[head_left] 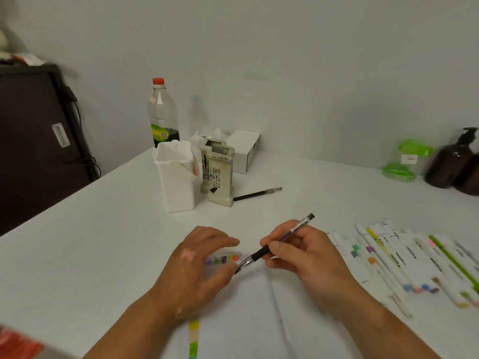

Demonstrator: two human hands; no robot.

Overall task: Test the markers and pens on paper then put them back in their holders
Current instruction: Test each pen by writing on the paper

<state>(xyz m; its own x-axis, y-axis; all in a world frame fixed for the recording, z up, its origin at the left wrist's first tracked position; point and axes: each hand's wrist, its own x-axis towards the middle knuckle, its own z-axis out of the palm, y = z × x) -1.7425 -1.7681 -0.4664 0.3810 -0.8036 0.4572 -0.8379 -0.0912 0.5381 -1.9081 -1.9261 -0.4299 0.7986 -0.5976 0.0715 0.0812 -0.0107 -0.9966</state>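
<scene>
We take the ceramic holder (217,174) as our landmark: the pen (261,253) in play is well in front of it, held slantwise over the paper (248,307). The right hand (298,257) grasps the pen's barrel between thumb and curled fingers. The left hand (197,265) arches over the colour swatches with its thumb against the pen's clear end. Whether it actually pinches that end, we cannot tell through the blur. We judge this to be the start or finish of testing this pen, with the cap coming off or going on. Next we would need either a short stroke on bare paper or a lift back to the ceramic holder. A second pen (255,194) lies just right of the ceramic holder's base, the white holder (177,182) stands just left of it, and the markers (388,260) lie in a row in front and well to the right.
</scene>
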